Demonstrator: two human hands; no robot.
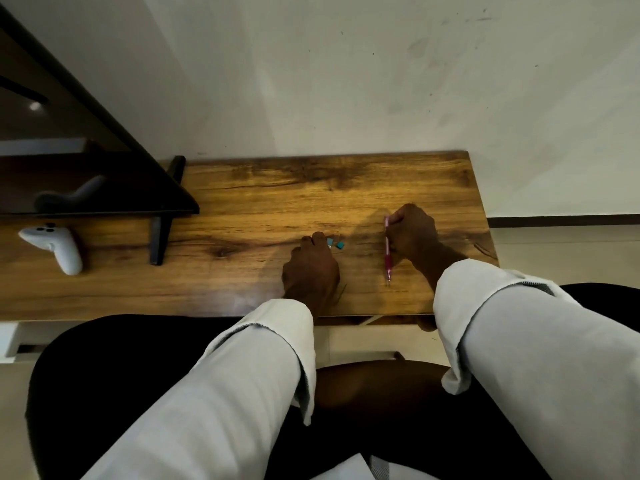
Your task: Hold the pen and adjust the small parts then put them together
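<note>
My right hand (414,233) grips a pink pen (387,252) over the wooden desk (242,216); the pen points toward me, its tip close to the desk top. My left hand (311,271) rests on the desk with curled fingers, its fingertips at two small teal pieces (337,243). Whether the fingers pinch one of the pieces is hard to tell. Both forearms wear light rolled-up sleeves.
A white game controller (55,245) lies at the desk's left end. A dark monitor stand (161,233) with a black foot sits behind it, reflecting the controller. A white wall rises behind the desk. The desk's right edge is just beyond my right hand.
</note>
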